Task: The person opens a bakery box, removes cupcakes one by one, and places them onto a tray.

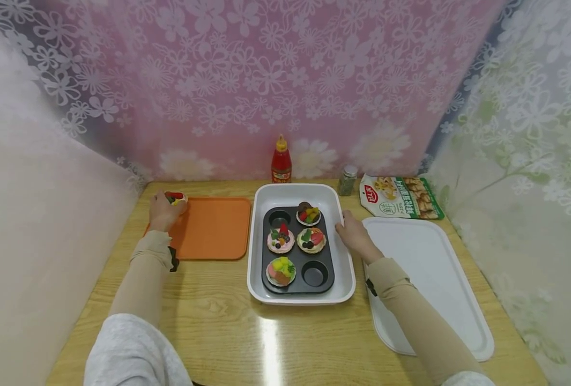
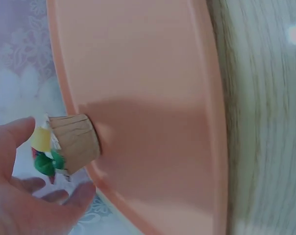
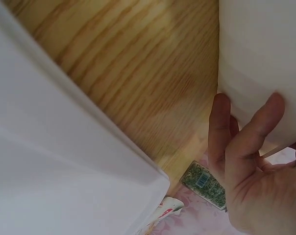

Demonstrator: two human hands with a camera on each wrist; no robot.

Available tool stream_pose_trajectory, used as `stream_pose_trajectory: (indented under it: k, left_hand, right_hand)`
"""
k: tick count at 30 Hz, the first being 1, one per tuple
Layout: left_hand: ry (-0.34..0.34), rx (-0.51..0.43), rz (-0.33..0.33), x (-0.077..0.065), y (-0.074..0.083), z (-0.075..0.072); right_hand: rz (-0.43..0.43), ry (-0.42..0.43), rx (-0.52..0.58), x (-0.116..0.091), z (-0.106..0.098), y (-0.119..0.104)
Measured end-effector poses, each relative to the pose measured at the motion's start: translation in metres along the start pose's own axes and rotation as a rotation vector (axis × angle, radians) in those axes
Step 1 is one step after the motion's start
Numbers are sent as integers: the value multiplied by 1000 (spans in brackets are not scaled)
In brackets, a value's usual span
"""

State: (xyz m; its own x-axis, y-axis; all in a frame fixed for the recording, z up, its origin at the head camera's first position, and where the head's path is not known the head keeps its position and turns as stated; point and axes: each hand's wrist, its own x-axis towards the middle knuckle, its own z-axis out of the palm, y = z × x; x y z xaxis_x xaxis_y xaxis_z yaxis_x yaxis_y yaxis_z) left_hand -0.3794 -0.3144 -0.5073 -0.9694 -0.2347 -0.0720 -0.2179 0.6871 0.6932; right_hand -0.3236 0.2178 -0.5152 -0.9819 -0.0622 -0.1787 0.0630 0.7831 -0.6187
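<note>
Left grip (image 1: pixel 161 212) spread loosely around tart (image 2: pixel 74 139), orange tray (image 1: pixel 217 228) edge, bare room rightward; right grip (image 1: pixel 357 236) holds white pan (image 1: pixel 290 196) rim.

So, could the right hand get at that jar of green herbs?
Probably yes: the right hand holds the white tub at its rim, and the herb jar stands just beyond with nothing visible between, though the hand would likely need to let go.

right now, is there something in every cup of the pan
No, the back left cup and the front right cup of the pan are empty in the head view.
</note>
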Motion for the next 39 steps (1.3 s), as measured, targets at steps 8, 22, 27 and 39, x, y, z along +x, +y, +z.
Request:
stream_pose_trajectory:
  k: [8,22,27,39]
  left_hand:
    - [219,-48,102,-3,32,1]
    - [-116,-371,431,-38,116,46]
    - [-256,-446,455,-52,130,68]
    - [-517,-394,517,-83,137,105]
  right_hand:
    - [0,10,-4,2,-4,-1]
    - [49,-9,-34,2,-7,-4]
    - [32,-17,-7,5,-9,-1]
    - [39,-54,46,5,-7,-2]
